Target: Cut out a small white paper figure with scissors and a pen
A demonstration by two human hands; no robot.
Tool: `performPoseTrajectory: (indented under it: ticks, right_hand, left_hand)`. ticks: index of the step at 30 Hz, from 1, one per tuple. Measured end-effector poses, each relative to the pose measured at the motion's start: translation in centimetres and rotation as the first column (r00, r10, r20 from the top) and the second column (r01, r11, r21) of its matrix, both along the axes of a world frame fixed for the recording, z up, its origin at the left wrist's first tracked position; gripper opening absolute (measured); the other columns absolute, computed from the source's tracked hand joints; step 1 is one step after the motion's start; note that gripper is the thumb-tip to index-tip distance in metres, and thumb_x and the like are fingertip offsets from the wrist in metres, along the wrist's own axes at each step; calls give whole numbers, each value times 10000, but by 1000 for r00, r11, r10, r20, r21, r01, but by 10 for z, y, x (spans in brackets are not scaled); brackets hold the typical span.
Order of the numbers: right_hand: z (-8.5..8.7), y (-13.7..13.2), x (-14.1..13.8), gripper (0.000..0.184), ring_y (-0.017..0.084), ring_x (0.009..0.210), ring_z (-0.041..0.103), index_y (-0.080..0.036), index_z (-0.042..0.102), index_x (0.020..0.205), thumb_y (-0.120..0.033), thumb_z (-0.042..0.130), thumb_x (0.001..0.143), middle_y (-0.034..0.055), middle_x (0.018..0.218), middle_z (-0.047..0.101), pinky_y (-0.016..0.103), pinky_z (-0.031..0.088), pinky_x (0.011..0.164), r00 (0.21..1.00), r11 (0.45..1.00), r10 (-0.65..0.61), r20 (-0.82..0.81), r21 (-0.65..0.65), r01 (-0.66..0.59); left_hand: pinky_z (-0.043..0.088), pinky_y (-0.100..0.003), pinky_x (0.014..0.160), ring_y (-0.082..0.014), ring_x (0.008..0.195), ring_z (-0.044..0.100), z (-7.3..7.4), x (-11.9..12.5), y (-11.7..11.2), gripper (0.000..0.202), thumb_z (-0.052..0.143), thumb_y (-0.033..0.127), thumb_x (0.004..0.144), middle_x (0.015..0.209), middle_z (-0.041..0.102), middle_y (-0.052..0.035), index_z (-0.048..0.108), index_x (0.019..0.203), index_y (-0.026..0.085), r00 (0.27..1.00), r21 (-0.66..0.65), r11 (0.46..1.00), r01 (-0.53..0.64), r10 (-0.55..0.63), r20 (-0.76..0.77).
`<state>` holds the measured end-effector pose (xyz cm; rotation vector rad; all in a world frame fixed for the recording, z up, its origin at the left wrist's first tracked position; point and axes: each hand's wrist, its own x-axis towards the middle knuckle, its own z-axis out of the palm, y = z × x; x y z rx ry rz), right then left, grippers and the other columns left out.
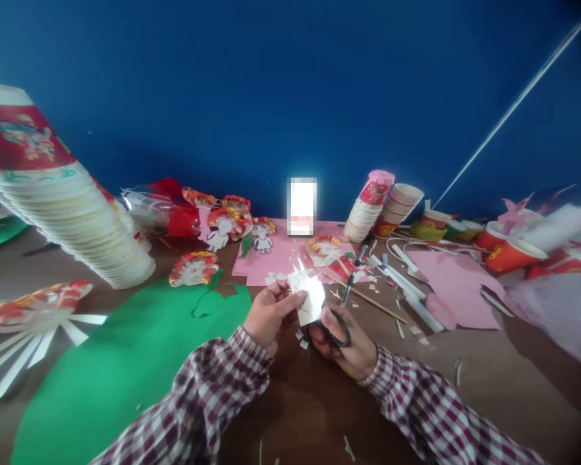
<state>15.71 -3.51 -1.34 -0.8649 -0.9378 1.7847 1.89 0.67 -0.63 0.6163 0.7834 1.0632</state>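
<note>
Head view: the left hand (266, 316) pinches a white paper piece (314, 301) above the brown table (271, 416), short of the pink sheets (257, 274) near its far edge. The right hand (357, 350) has its fingers closed on the handles of the black scissors (346, 330); how wide the blades stand cannot be told. Clean cutting likely calls for short snips along the paper's dark line, turning the paper, left thumb kept clear. Print on the tall cup stack (84, 213) is too blurred to read.

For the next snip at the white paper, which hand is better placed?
Probably the right hand: it holds the black-handled scissors close to the white paper, which the left hand pinches.
</note>
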Motion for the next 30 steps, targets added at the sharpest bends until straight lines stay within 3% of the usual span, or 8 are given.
performPoseTrajectory:
  ticks: [4, 10, 16, 22, 30]
  right_hand:
    - [3, -1, -1, 402, 20, 386, 349, -170, 399, 653, -493, 613, 762, -55, 531, 440, 125, 142, 327, 1000, 999, -2, -14, -39, 1]
    - [5, -1, -1, 414, 18, 389, 359, -168, 396, 658, -503, 619, 752, -53, 539, 450, 118, 131, 324, 999, 997, -3, -35, -73, 0]
    - [1, -3, -2, 408, 18, 396, 365, -158, 433, 679, -519, 606, 757, -49, 553, 463, 116, 131, 327, 996, 992, -19, -88, -127, 8]
    - [0, -2, -3, 414, 23, 393, 369, -154, 448, 680, -532, 600, 755, -43, 551, 474, 120, 142, 321, 994, 988, -15, -105, -157, -2]
    - [3, -2, -2, 406, 26, 384, 366, -169, 399, 674, -514, 590, 774, -54, 532, 456, 132, 119, 320, 997, 994, 23, -73, -107, -31]
  left_hand:
    - [456, -185, 516, -94, 559, 589, -3, 1, 1, 361, 786, 214, 570, 662, 622, -6, 572, 846, 122, 1000, -5, 1000, -12, 12, 15]
    - [387, -153, 420, -57, 466, 526, -2, 2, 0, 326, 778, 221, 584, 639, 606, 0, 570, 815, 121, 1000, -12, 1000, -4, 4, -19]
    - [473, -207, 579, -99, 587, 589, 6, 3, -4, 312, 764, 193, 603, 606, 563, 28, 582, 848, 131, 1000, -34, 999, 4, -4, 11]
    - [470, -220, 561, -98, 552, 581, 9, 1, -5, 297, 764, 200, 597, 597, 564, 35, 581, 823, 141, 999, -59, 998, 29, -28, 19]
    - [446, -154, 465, -66, 476, 557, 13, -2, -3, 232, 761, 183, 583, 548, 577, 44, 546, 669, 155, 995, -172, 981, -95, 100, 22]
